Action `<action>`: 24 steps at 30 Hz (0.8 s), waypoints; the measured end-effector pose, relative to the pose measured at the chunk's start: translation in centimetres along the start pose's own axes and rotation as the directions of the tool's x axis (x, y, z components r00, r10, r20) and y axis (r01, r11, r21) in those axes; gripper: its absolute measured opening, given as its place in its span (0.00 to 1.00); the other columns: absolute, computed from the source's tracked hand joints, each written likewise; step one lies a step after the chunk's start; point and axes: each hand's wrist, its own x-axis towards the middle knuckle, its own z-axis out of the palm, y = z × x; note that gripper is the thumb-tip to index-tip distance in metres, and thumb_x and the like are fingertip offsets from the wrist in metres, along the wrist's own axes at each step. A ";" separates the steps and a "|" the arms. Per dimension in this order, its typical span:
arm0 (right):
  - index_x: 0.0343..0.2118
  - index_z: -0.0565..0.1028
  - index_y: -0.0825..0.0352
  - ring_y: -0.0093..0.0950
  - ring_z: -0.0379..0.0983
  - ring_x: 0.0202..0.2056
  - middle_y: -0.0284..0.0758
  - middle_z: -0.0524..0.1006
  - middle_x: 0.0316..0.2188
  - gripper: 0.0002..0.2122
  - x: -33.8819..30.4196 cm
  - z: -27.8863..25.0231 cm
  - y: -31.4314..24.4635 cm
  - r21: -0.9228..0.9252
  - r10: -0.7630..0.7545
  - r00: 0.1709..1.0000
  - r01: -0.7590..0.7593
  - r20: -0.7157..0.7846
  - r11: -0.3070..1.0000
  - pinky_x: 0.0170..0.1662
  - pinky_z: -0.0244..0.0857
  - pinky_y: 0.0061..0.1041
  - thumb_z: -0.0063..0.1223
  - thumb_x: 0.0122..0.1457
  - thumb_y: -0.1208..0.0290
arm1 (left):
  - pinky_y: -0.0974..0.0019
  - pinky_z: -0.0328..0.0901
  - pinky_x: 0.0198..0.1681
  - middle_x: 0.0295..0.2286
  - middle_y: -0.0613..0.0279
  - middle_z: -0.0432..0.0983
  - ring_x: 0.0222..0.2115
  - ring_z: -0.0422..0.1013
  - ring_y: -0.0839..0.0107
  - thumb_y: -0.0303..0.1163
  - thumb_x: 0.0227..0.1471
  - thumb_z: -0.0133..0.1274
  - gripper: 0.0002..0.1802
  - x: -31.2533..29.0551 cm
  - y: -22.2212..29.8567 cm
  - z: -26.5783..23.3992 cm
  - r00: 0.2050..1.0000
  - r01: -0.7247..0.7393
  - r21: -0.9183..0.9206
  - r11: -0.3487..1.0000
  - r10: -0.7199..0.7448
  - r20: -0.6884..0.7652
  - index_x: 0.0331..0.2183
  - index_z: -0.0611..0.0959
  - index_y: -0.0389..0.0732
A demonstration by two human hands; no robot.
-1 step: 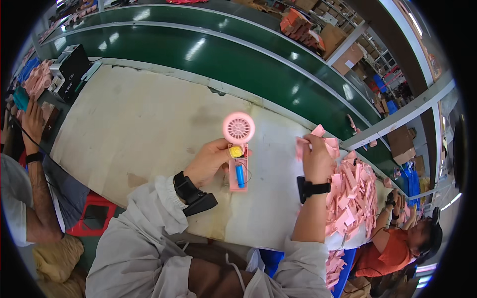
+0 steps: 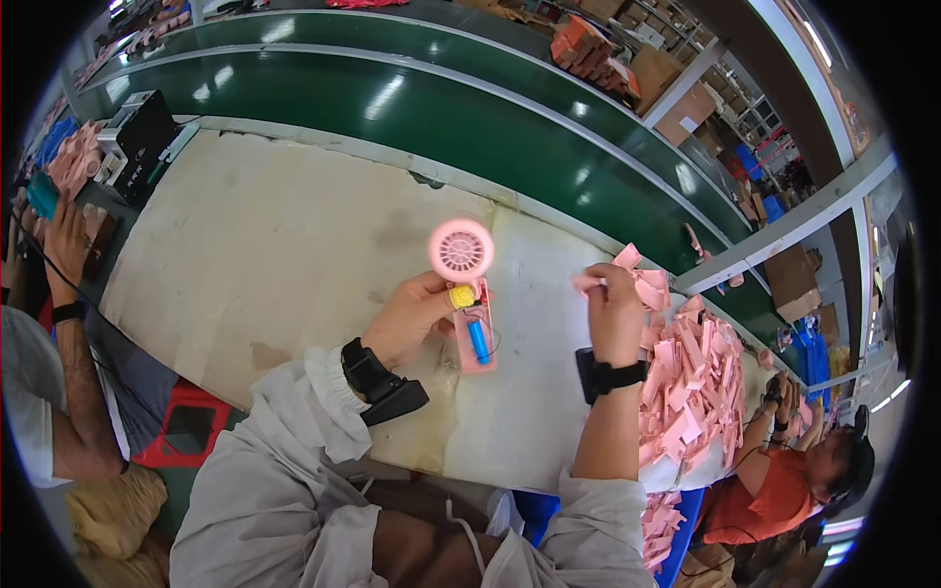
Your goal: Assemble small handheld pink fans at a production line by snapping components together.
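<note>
In my left hand (image 2: 404, 321) is a pink handheld fan (image 2: 461, 251), its round grille facing up. The fan's handle lies open, baring a blue cylindrical battery (image 2: 478, 341) and thin wires. Yellow wrapping (image 2: 461, 296) covers my left thumb, which presses on the fan just below its head. Off to the right, my right hand (image 2: 616, 302) pinches a small pink plastic piece (image 2: 588, 282), blurred and partly covered by the fingers. That hand is beside a heap of pink plastic parts (image 2: 686, 392) and apart from the fan.
A green conveyor belt (image 2: 323, 83) runs behind the pale worktable (image 2: 265, 225). At the far left stands a black device (image 2: 137, 147), near another person's hand (image 2: 67, 240). A person in orange (image 2: 760, 495) is at the right, past the heap. A blue bin (image 2: 684, 539) holds more pink parts.
The fan has shifted slightly left and up, its handle now slanting more. My right hand has moved a little left with the pink piece, which has turned in the fingers.
</note>
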 end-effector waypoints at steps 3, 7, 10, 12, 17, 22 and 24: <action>0.34 0.72 0.69 0.39 0.70 0.40 0.41 0.73 0.35 0.14 -2.1 0.6 0.3 0.253 -0.101 0.980 0.056 0.170 0.966 0.43 0.64 0.28 0.40 0.45 0.90 | 0.70 0.69 0.35 0.40 0.59 0.73 0.36 0.71 0.73 0.35 0.53 0.49 0.17 0.5 0.0 -0.1 0.995 -0.076 -0.036 0.996 0.073 -0.066 0.44 0.72 0.38; 0.37 0.72 0.67 0.39 0.63 0.51 0.43 0.69 0.47 0.16 -5.1 -0.5 1.7 0.150 0.006 0.887 -0.084 0.462 0.985 0.52 0.58 0.27 0.39 0.46 0.89 | 0.70 0.68 0.35 0.40 0.60 0.72 0.36 0.71 0.72 0.34 0.53 0.48 0.17 0.7 0.2 -0.5 0.983 -0.135 -0.125 0.983 0.118 -0.139 0.44 0.71 0.37; 0.39 0.72 0.67 0.40 0.66 0.48 0.43 0.71 0.45 0.16 -5.5 -1.0 2.1 0.040 0.063 0.933 -0.083 0.355 0.996 0.50 0.60 0.28 0.38 0.48 0.87 | 0.69 0.68 0.36 0.41 0.60 0.72 0.37 0.71 0.71 0.34 0.53 0.48 0.18 0.5 -0.1 -0.6 0.980 -0.137 -0.170 0.976 0.109 -0.167 0.45 0.70 0.37; 0.41 0.71 0.66 0.41 0.69 0.44 0.45 0.72 0.42 0.13 -4.6 -0.9 1.5 0.071 0.178 0.935 -0.209 0.306 0.975 0.45 0.63 0.32 0.43 0.51 0.77 | 0.68 0.68 0.36 0.41 0.60 0.71 0.37 0.71 0.71 0.34 0.53 0.48 0.18 0.5 -0.4 -0.1 0.980 -0.141 -0.174 0.975 0.112 -0.165 0.45 0.70 0.37; 0.45 0.66 0.67 0.42 0.70 0.39 0.46 0.72 0.35 0.23 -3.8 1.7 -1.5 -0.399 0.389 0.873 -0.258 0.294 0.880 0.38 0.67 0.36 0.52 0.48 0.59 | 0.65 0.66 0.42 0.44 0.58 0.69 0.42 0.69 0.68 0.33 0.53 0.47 0.20 0.7 -1.5 0.5 0.986 -0.135 -0.227 0.964 0.108 -0.129 0.47 0.68 0.37; 0.44 0.67 0.66 0.40 0.69 0.39 0.42 0.70 0.34 0.20 -3.8 2.7 -0.4 -0.182 0.317 0.938 -0.291 0.140 0.939 0.37 0.67 0.34 0.53 0.47 0.68 | 0.68 0.66 0.42 0.40 0.61 0.71 0.40 0.69 0.72 0.33 0.53 0.48 0.18 0.6 -1.7 1.1 0.979 -0.168 -0.287 0.943 0.125 -0.162 0.45 0.70 0.35; 0.45 0.68 0.65 0.38 0.68 0.39 0.42 0.71 0.36 0.21 -2.9 2.4 -3.1 0.129 -0.118 0.993 0.115 0.020 0.985 0.38 0.65 0.32 0.53 0.44 0.76 | 0.67 0.66 0.42 0.40 0.61 0.71 0.40 0.69 0.71 0.34 0.54 0.47 0.18 1.1 -2.2 0.5 0.967 -0.163 -0.316 0.935 0.087 -0.241 0.45 0.70 0.35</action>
